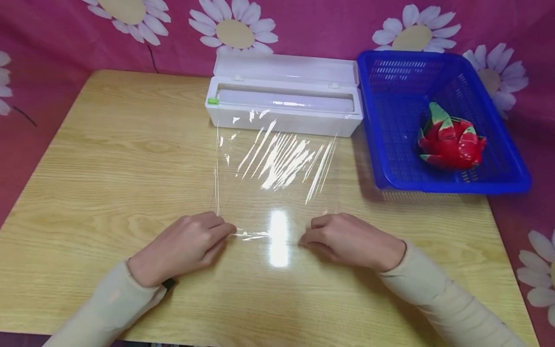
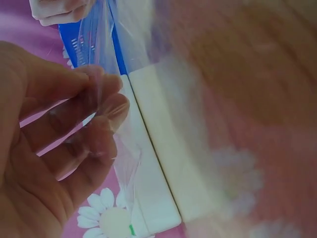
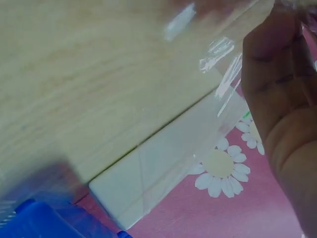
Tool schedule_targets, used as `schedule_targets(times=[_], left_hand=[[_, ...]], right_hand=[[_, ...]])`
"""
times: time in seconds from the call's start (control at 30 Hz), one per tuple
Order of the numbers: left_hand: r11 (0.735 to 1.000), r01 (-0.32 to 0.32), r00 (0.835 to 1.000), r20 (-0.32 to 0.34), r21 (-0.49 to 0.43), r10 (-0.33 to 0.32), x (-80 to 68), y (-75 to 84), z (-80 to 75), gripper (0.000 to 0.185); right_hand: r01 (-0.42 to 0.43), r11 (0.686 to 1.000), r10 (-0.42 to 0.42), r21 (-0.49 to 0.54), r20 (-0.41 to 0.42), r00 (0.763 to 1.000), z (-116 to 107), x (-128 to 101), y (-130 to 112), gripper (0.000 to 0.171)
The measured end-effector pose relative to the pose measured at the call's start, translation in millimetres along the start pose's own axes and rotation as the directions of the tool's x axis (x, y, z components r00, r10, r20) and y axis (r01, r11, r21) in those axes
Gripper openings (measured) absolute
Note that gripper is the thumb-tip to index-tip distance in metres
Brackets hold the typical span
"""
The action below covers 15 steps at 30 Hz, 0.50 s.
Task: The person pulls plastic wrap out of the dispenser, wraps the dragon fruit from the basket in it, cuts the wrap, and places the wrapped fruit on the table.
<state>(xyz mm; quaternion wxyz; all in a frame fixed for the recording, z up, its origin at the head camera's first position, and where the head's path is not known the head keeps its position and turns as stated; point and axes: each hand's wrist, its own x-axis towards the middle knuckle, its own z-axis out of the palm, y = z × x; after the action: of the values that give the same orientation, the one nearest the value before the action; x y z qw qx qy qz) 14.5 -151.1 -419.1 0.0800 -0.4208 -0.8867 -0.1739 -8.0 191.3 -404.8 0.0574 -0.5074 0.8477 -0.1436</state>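
Note:
A sheet of clear cling film [image 1: 277, 164] stretches from a roll [image 1: 286, 100] toward the person, shiny with diagonal creases. The roll lies in a white dispenser box [image 1: 277, 123] whose lid [image 1: 286, 68] stands open at the back. At the sheet's near left corner, the left hand [image 1: 186, 246] pinches the film between thumb and fingers. The right hand [image 1: 351, 241] pinches the near right corner, with its fingertips pointing inward. In the left wrist view, film drapes over the left fingers [image 2: 106, 134]. A green slider [image 1: 213, 101] sits at the box's left end.
Right of the box stands a blue plastic basket [image 1: 375, 159] holding a red dragon fruit [image 1: 455, 144] with green-tipped scales. The wooden table [image 1: 108, 168] carries a bright light reflection near the hands. A pink cloth [image 1: 316, 24] with white daisies hangs behind it.

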Motion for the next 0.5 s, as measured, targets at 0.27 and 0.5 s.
schedule_targets(times=[0.27, 0.5], left_hand=[[1.000, -0.007, 1.000, 0.027, 0.002, 0.006, -1.7, 1.2, 5.6, 0.013], [0.999, 0.004, 0.998, 0.067, 0.039, -0.007, -1.1, 0.6, 7.8, 0.009]], right_hand=[[-0.060, 0.998, 0.060, 0.034, -0.010, 0.998, 7.5, -5.8, -0.8, 0.013], [-0.068, 0.998, 0.067, -0.019, -0.045, 0.997, 10.4, -5.8, 0.5, 0.016]])
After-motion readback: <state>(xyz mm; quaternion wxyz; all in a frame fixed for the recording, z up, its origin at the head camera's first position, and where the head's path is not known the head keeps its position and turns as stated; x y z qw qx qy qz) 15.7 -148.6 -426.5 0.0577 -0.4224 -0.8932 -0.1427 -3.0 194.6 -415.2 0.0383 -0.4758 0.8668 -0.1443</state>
